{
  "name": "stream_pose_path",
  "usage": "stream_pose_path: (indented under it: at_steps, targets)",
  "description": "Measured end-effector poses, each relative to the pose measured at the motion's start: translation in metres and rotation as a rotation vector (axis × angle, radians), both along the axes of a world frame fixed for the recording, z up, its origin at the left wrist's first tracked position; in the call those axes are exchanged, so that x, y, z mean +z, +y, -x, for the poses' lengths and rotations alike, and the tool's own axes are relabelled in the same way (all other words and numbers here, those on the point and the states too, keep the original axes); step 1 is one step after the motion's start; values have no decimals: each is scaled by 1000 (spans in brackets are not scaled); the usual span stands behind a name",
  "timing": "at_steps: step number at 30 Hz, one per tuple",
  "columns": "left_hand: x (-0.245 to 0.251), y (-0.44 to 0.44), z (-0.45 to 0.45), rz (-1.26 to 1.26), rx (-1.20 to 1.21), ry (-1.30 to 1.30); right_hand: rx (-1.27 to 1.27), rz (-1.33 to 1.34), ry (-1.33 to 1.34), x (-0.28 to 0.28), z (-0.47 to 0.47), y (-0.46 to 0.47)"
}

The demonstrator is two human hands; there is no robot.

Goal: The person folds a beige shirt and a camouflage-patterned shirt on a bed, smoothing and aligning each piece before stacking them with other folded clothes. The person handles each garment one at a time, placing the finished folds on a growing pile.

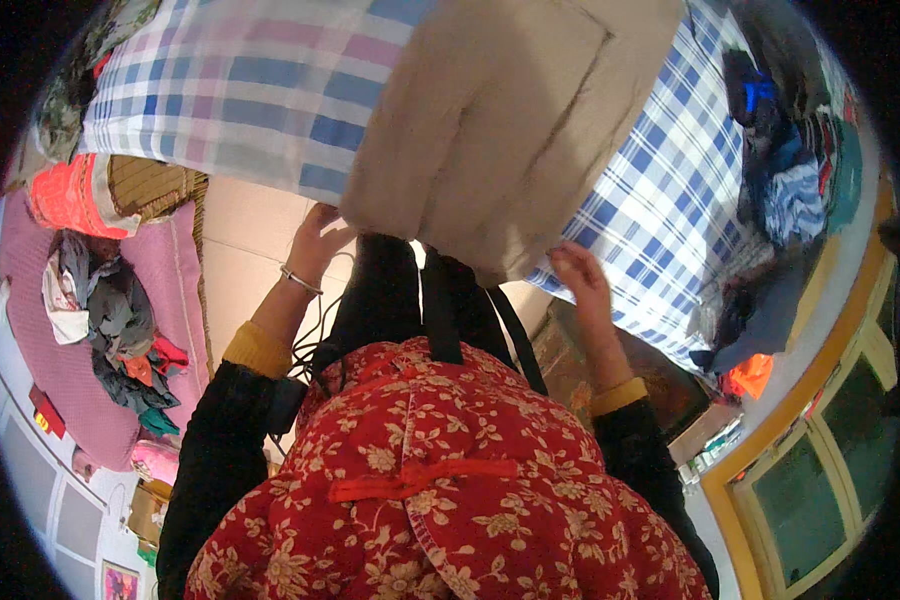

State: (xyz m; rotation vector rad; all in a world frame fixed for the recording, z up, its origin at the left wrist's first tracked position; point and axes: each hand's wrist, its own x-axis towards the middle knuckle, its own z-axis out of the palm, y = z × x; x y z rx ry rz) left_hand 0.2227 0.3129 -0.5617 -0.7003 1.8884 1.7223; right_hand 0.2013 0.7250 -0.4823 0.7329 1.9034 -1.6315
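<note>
A light brown cloth garment [487,142] with long seams and creases lies spread over a blue-and-white checked cloth [675,150]. Its near edge reaches past the cloth's edge, in front of my dark trousers. My left hand [321,244], with a bracelet at the wrist, is at the garment's near left corner, thumb and fingers apart; whether the fingertips hold its edge is unclear. Close by the near right edge is my right hand [581,274], its fingers curled. I cannot tell if it pinches the fabric.
On the left, a pink-covered seat [172,277] bears a heap of dark clothes [120,307] and an orange-red bag [71,196]. More clothes [791,195] lie piled at the right edge. Black cables [316,330] hang beside my left forearm. A yellow-framed window [802,465] stands at lower right.
</note>
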Motion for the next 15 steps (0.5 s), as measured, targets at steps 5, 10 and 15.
stream_pose_path:
  at_steps: [5,10,15]
  targets:
    - [-8,9,4,-102,-116,-225,-69,40,-21,-11,-30,-36]
    - [4,-7,0,-105,-234,-363,-71,131,-130,-25,-51,-55]
    - [37,-25,-5,-110,-276,-290,-92,198,-271,-32,-79,-57]
